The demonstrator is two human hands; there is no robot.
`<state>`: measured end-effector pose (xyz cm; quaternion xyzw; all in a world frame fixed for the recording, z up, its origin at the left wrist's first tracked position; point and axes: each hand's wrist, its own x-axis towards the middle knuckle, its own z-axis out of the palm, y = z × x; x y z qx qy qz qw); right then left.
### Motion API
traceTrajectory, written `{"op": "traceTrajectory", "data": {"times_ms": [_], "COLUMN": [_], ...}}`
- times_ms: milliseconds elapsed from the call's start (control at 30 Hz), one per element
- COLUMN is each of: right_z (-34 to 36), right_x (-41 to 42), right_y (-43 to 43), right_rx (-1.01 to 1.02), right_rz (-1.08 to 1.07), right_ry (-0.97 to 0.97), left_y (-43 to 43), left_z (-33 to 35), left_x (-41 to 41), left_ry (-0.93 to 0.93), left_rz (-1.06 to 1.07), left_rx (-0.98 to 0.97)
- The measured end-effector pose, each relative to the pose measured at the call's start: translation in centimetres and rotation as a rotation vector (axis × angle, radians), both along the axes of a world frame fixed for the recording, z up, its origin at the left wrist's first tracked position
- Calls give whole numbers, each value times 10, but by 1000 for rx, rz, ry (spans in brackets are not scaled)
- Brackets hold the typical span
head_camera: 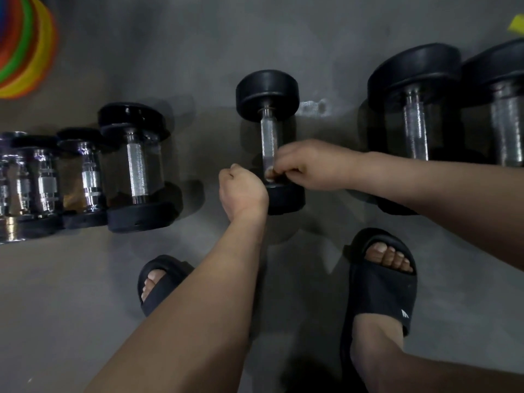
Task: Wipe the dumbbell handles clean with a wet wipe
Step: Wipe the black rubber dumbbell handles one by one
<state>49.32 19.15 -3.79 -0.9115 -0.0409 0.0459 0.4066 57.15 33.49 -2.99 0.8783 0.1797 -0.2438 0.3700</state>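
A grey floor fills the view, seen from above. Two bare forearms reach in from the lower edge. At right, two large black dumbbells lie side by side, touching, the outer one cut by the frame edge. At left, a row of smaller dumbbells lies packed close, their chrome bars shining; the outermost runs off the left edge.

Between these groups lies the middle dumbbell alone, with black round heads, one end pointing away from the person. Bare floor lies on both sides of it, wider on its left.

Two black slide sandals stand near the bottom, toes towards the dumbbells. The right sandal carries a small white logo, too small to read.

A stack of bright coloured discs sits in the top left corner.

The right hand pinches the near end of the knurled handle, fingers curled tightly round it. The left hand is a closed fist just beside the near head; what it holds, if anything, cannot be told.
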Motion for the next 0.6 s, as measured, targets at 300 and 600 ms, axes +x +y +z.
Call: {"op": "traceTrajectory", "data": {"times_ms": [300, 600], "right_z": [2, 71], "right_x": [38, 8], "right_y": [-10, 14], "right_rx": [-77, -125], "right_rz": [-450, -272], "right_ry": [57, 276], "left_y": [9, 38], "left_z": [11, 64], "left_x": [7, 7], "left_ry": [17, 36], "left_rz": [-185, -631], "left_rx": [87, 197]}}
